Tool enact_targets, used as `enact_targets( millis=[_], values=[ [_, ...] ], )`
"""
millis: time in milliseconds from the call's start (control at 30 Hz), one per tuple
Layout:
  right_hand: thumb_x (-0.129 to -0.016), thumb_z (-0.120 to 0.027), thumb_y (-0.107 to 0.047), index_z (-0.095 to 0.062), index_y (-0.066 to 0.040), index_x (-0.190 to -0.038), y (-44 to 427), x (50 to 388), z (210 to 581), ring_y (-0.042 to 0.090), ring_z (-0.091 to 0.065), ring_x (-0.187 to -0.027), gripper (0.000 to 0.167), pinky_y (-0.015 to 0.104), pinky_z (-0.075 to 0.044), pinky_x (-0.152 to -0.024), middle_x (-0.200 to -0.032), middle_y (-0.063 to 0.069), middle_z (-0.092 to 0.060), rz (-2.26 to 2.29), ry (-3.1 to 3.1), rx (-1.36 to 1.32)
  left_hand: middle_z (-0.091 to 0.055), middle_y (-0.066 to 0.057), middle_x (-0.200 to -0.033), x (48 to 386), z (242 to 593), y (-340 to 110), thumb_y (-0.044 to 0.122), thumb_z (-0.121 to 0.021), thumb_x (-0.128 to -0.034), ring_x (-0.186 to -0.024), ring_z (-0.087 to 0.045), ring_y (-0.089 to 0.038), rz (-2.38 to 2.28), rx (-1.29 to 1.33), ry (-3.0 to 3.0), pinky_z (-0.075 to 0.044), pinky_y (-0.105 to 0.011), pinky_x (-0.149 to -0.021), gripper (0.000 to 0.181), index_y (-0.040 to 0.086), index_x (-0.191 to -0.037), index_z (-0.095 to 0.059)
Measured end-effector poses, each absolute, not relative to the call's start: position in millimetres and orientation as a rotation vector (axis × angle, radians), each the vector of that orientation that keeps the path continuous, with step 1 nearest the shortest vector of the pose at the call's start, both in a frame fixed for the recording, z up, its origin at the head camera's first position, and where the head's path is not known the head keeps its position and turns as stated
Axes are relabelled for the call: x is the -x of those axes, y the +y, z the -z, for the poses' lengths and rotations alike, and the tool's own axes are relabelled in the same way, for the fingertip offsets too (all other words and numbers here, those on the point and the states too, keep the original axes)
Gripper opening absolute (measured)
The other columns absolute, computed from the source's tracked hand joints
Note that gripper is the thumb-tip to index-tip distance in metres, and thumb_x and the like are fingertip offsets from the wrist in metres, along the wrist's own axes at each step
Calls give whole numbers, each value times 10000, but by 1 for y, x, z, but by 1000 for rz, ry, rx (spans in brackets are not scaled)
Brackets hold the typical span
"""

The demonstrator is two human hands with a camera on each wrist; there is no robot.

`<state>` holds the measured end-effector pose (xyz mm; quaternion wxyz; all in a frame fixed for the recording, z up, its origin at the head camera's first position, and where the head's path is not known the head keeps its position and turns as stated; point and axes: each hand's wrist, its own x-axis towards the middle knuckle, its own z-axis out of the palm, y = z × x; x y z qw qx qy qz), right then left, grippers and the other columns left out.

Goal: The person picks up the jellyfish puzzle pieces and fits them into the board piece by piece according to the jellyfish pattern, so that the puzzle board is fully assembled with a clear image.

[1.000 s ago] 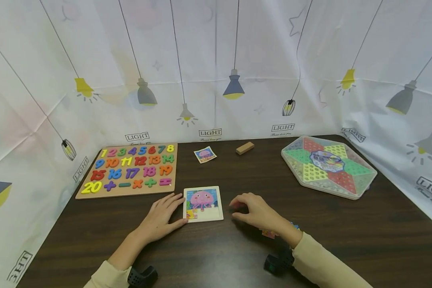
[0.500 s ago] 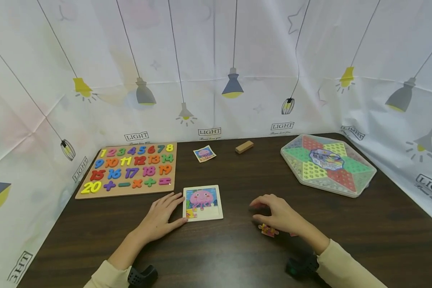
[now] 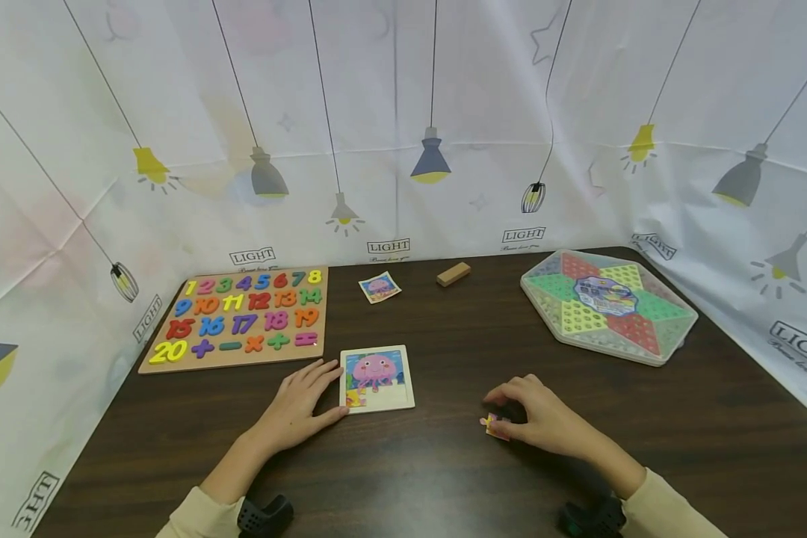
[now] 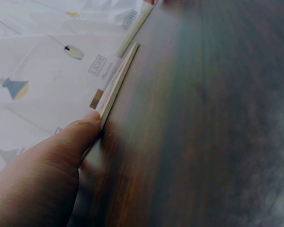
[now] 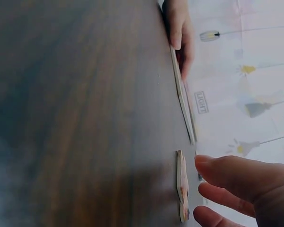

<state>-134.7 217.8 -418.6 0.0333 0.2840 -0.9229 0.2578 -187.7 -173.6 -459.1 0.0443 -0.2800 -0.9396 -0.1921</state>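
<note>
My left hand lies on the table with fingers spread, touching the left side of a small jigsaw tray. The tray shows a pink jellyfish over a blue sea, with one yellow-pink piece at its lower left and a bare strip at the lower right. In the left wrist view, the thumb rests at the tray's edge. My right hand hovers over a loose jigsaw piece, partly hidden under its fingers. The right wrist view shows that piece flat on the table, a gap between it and the fingertips.
Left of the tray is a number board with coloured digits. Behind the tray lie a small jellyfish picture card and a wooden block. At the right back sits a hexagonal Chinese checkers box. A white printed cloth hangs behind.
My right hand has moved right and toward me, away from beside the tray, to over the loose jigsaw piece. My left hand has stayed at the tray.
</note>
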Motion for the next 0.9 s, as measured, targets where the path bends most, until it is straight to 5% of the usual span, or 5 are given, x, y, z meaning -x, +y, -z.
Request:
enact_targets(
  millis=[633,900],
  values=[
    [-794,-715,-316,-651,-206,-945,223,124,425,103,-396,-829,198,300,-375,-692,-918,-101,-513,-788,-2833,-867,-342,-57,-1444,187,459,-173,629,-460,-847,-1332,-258,-295,587,855,-2871,-219,-572,-997,718,163,-1392,-412],
    [-781,-733,-274,-633,-219,-900,222,123,425,152,-398,-907,165,390,-383,-748,-968,-70,-515,-795,-2826,-857,-336,-52,-1448,188,459,-173,627,-464,-846,-1334,-255,-283,588,855,-2875,-216,-557,-1002,720,166,-1396,-405]
  ],
)
